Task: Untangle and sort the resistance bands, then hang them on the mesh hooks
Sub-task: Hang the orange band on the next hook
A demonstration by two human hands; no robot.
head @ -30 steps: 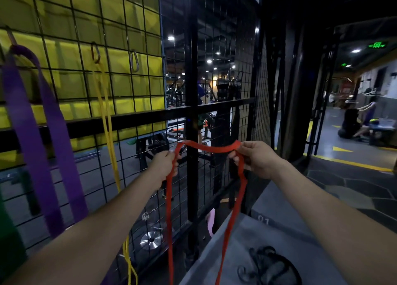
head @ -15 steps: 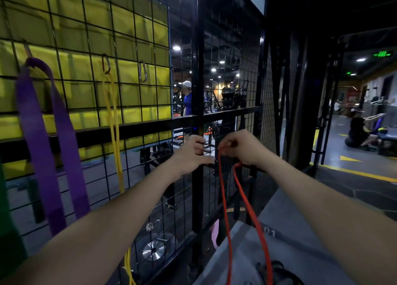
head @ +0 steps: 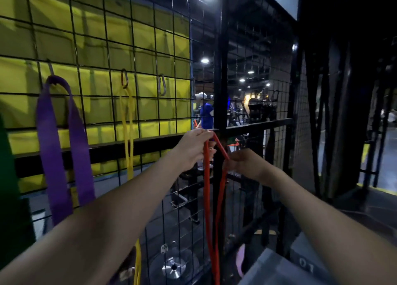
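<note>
Step in hand: hanging red band (head: 208, 190) on mesh (head: 150, 54). Left hand (head: 194, 148) pinches top of loop, raised; right hand (head: 242, 163) just below-right grips other strand. Hands close together, band dangling between them. Next, likely: lift loop up-left onto empty hook (head: 162, 84), beside yellow band (head: 128, 134) and purple band (head: 62, 147). Fingertips blurred; band's lower end cut off.
</note>
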